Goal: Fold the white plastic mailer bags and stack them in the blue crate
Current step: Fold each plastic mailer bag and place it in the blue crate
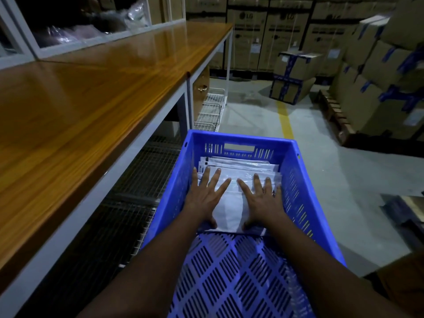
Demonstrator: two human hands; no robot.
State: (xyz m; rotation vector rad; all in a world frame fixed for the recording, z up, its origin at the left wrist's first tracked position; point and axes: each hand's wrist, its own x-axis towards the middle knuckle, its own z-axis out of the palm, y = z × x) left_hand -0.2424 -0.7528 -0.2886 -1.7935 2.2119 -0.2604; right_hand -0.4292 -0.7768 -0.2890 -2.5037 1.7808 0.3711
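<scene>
A blue perforated crate (298,180) stands on the floor in front of me. Inside its far half lies a stack of folded white mailer bags (231,203). My left hand (204,196) presses flat on the left side of the top bag, fingers spread and straight. My right hand (263,200) presses flat on the right side in the same way. The thumbs of both hands reach down around the bag's near edge. More white bags (241,162) show behind my fingertips, against the far wall.
A long wooden table (80,106) with a white metal frame runs along the left, wire shelves below it. Stacked cardboard boxes (378,72) on pallets fill the right and back. A yellow line (285,120) marks the grey floor.
</scene>
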